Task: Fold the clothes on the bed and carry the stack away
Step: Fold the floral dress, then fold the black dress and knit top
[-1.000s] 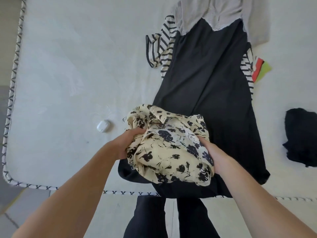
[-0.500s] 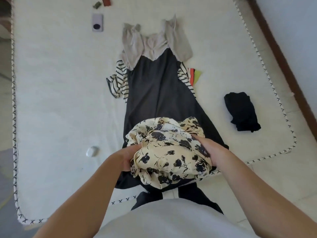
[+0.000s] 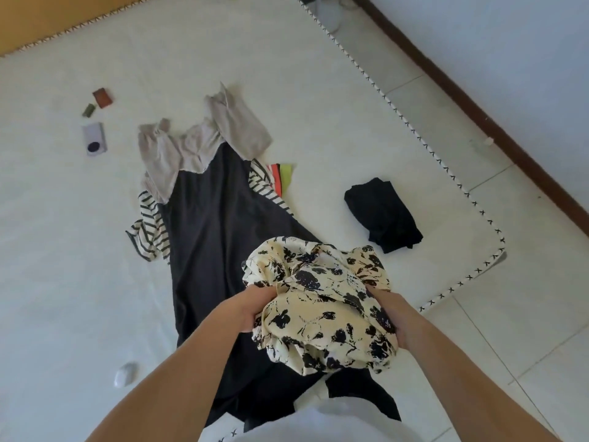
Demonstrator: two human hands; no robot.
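Observation:
I hold a bunched cream garment with black flower print (image 3: 322,307) above the bed's near edge. My left hand (image 3: 251,309) grips its left side and my right hand (image 3: 393,317) grips its right side. Beneath it a long black dress with a beige top (image 3: 210,218) lies spread flat on the white bed (image 3: 79,266). A black-and-white striped garment (image 3: 148,232) pokes out from under the dress on both sides. A folded black garment (image 3: 382,215) lies by itself to the right.
A small white case (image 3: 126,374) rests near the bed's front edge. A lilac phone-like device (image 3: 94,143), a brown card (image 3: 102,97) and a small green item (image 3: 88,110) lie at the far left. Tiled floor (image 3: 510,314) and a wall with a dark skirting run along the right.
The printed garment stays gripped in both hands and has lifted toward the right. My view has pulled back and swung right, bringing the bed's right edge, floor and wall into sight.

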